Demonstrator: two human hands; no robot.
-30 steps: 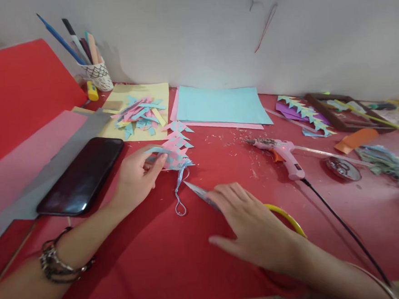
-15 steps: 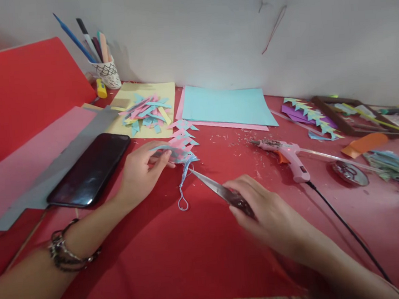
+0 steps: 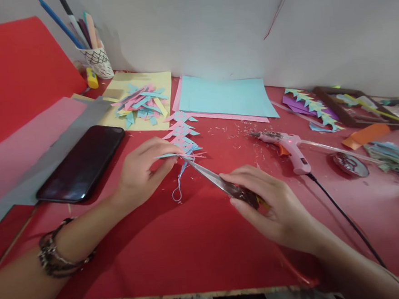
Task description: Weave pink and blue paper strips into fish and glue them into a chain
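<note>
A braided strip of pink and light blue paper [image 3: 180,130] with pointed edges lies in the middle of the table. At its near end, my left hand [image 3: 149,169] pinches the folded paper between thumb and fingers. A light blue cord [image 3: 178,187] with a loop hangs from that end onto the red surface. My right hand [image 3: 275,203] is closed round the dark brown handle of a knife [image 3: 213,178] with a tapering metal blade. The blade's tip is at the paper end beside my left fingertips; whether it touches is unclear.
A black phone [image 3: 82,164] lies left. Loose paper strips [image 3: 145,103] are heaped on a yellow sheet [image 3: 162,81], beside blue sheets [image 3: 223,95]. Right are a pink glue gun [image 3: 290,145] with its cord, a round dish [image 3: 351,164] and a paper garland [image 3: 310,105].
My left hand has closed in on the braid's near end, and narrow pink paper ends now show there. The knife tip has come up close to them. The view has shifted slightly.
</note>
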